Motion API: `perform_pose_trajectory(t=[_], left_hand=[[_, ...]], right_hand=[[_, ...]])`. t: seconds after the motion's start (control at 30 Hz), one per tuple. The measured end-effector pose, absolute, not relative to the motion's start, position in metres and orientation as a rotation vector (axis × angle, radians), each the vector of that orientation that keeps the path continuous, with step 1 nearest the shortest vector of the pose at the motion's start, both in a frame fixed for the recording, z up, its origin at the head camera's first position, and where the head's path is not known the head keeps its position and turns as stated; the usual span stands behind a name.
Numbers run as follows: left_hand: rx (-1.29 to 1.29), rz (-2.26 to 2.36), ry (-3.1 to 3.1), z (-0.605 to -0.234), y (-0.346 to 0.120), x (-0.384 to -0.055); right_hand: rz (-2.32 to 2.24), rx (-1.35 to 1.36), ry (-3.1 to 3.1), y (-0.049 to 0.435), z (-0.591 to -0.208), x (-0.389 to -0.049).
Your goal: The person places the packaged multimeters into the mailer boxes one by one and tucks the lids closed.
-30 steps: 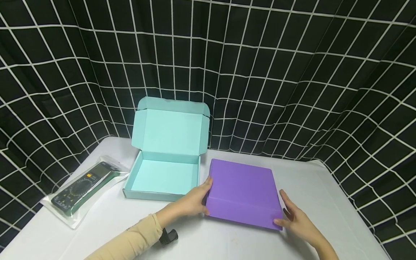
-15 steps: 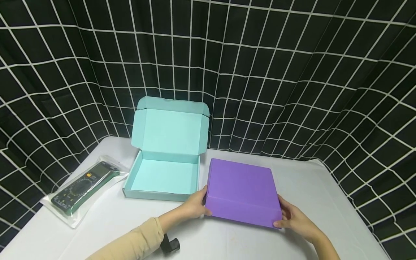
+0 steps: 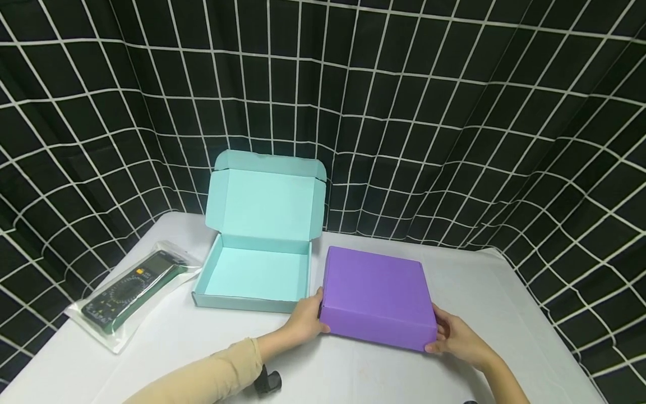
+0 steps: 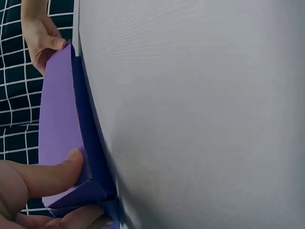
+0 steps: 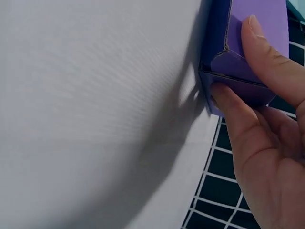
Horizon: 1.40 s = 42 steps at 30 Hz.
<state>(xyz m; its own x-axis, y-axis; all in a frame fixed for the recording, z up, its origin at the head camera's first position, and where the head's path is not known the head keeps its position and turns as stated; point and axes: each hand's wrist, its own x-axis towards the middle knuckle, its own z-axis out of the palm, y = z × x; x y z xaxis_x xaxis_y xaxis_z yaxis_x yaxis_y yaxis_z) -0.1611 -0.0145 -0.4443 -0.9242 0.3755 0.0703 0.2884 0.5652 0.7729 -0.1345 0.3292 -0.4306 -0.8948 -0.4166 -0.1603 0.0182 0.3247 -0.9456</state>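
Observation:
A purple cardboard box (image 3: 378, 292), its lid down, sits right of centre on the white table. My left hand (image 3: 304, 321) grips its near left corner, thumb on the front face and fingers along the side. At the near right corner my right hand (image 3: 458, 338) holds the box the same way. In the left wrist view, the left thumb (image 4: 71, 167) presses the front panel above a dark gap along its lower edge. The right wrist view shows the right thumb (image 5: 259, 43) on the front and the index finger (image 5: 233, 105) against the side.
A teal cardboard box (image 3: 254, 304) stands with its lid raised, left of the purple one. Farther left lies a multimeter (image 3: 132, 289) in a clear plastic bag. Black grid-patterned cloth (image 3: 404, 112) hangs behind the table (image 3: 363, 376).
The right hand's fingers have come in against the box's right side. My left hand has slid slightly toward the near corner. The box's front panel has moved inward and lower.

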Motion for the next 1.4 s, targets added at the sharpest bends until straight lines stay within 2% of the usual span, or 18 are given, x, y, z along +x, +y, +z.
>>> perform_pose_trajectory(t=[0.17, 0.6, 0.8, 0.97, 1.17, 1.4], left_hand=[[0.552, 1.29, 2.731, -0.442, -0.01, -0.164], [0.746, 1.386, 2.82, -0.443, -0.007, -0.163], [0.658, 1.423, 2.594, -0.437, -0.014, -0.163], [0.588, 1.495, 2.338, -0.424, -0.028, -0.159], [0.6, 1.651, 2.086, -0.413, -0.054, -0.158], [0.74, 1.63, 2.036, -0.411, -0.08, -0.161]], right_hand=[[-1.553, -0.311, 2.278, 0.329, -0.429, -0.139], [-1.435, -0.087, 2.586, 0.318, -0.429, -0.139], [-1.305, -0.154, 2.641, 0.313, -0.421, -0.133], [-1.164, -0.073, 2.715, 0.307, -0.403, -0.126], [-1.516, 0.01, 2.747, 0.286, -0.393, -0.117], [-1.926, -0.213, 2.506, 0.248, -0.399, -0.119]])
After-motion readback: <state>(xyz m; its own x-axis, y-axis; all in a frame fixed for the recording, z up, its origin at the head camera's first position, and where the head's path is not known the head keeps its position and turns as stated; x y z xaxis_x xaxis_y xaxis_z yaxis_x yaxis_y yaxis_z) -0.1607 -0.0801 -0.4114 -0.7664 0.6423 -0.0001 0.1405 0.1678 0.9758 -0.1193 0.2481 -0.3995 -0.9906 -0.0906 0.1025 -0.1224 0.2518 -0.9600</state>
